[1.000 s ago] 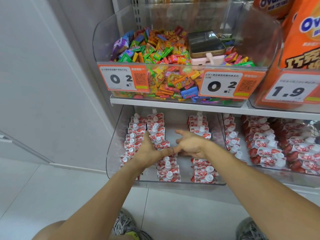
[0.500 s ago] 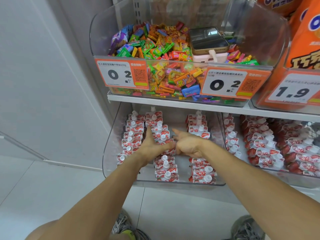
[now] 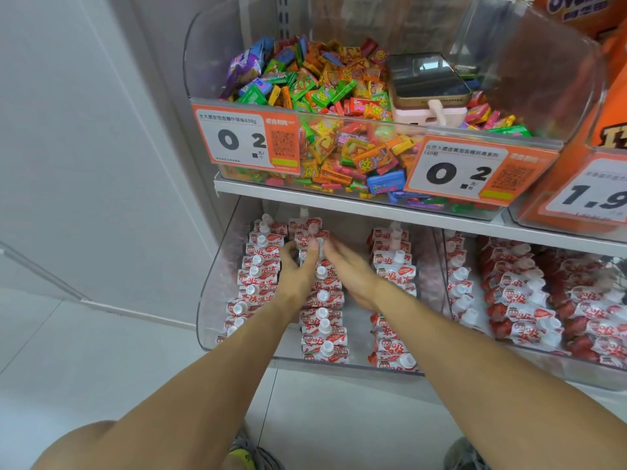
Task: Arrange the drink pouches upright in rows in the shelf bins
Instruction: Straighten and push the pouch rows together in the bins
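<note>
Red-and-white drink pouches with white caps stand in three rows in a clear lower shelf bin (image 3: 207, 300): a left row (image 3: 258, 266), a middle row (image 3: 322, 337) and a right row (image 3: 393, 266). Both my hands reach into the bin at the back part of the middle row. My left hand (image 3: 298, 269) lies with its thumb left of a pouch and its straight fingers against that row. My right hand (image 3: 349, 273) is blurred, with fingers stretched to the same pouches from the right. The pouches under my hands are hidden.
A neighbouring bin on the right holds more pouches (image 3: 519, 313), less orderly. Just above, a shelf edge (image 3: 339, 201) carries a clear bin of colourful candy (image 3: 325, 96) with a phone (image 3: 427, 79) on top and orange price tags (image 3: 244, 140). My shoes (image 3: 251, 452) stand on the tiled floor.
Both hands have moved deeper into the bin along the middle row, from its centre towards the back. The pouches there now stand closer together.
</note>
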The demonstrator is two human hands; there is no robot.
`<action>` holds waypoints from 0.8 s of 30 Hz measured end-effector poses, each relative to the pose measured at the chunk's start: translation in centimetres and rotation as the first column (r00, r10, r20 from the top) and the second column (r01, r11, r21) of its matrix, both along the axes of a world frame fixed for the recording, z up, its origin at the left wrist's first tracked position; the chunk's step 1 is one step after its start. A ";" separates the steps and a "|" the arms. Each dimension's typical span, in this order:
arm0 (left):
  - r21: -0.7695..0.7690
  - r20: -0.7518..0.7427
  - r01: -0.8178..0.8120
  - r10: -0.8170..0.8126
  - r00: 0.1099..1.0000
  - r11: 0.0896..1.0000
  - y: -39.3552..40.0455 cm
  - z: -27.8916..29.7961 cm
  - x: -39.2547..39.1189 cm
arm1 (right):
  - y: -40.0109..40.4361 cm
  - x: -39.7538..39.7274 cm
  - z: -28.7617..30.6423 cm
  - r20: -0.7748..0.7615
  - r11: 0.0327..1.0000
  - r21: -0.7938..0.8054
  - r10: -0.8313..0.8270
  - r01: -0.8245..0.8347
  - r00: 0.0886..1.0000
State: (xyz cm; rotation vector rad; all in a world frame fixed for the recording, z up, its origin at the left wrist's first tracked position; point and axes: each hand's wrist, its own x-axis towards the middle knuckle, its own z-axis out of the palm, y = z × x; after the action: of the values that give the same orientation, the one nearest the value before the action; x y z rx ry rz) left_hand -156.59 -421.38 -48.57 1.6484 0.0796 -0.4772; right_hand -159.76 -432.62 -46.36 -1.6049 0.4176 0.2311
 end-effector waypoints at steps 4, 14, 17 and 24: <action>-0.008 0.006 0.080 -0.080 0.997 0.997 0.5 -0.5 0.4 | 0.6 -0.3 -1.8 0.043 0.998 -0.043 -0.052 0.054 0.998; -0.031 0.078 0.041 -0.038 0.996 0.999 -0.7 -1.0 1.8 | 1.4 1.8 -1.9 0.059 0.974 -0.060 -0.213 0.216 0.975; -0.054 0.050 0.019 -0.016 0.999 0.998 -0.8 -1.1 1.8 | 1.6 1.7 -2.1 0.064 0.972 -0.028 -0.229 0.231 0.971; -0.073 0.067 0.097 -0.092 0.994 0.993 -1.4 -1.7 2.9 | 0.9 1.7 -2.4 0.082 0.959 -0.026 -0.278 0.281 0.957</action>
State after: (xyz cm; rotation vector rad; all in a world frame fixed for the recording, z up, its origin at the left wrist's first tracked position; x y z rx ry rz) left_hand -153.71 -422.82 -50.32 1.5963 -0.0632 -0.4940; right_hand -158.07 -431.68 -48.72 -1.5645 0.5851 -0.0549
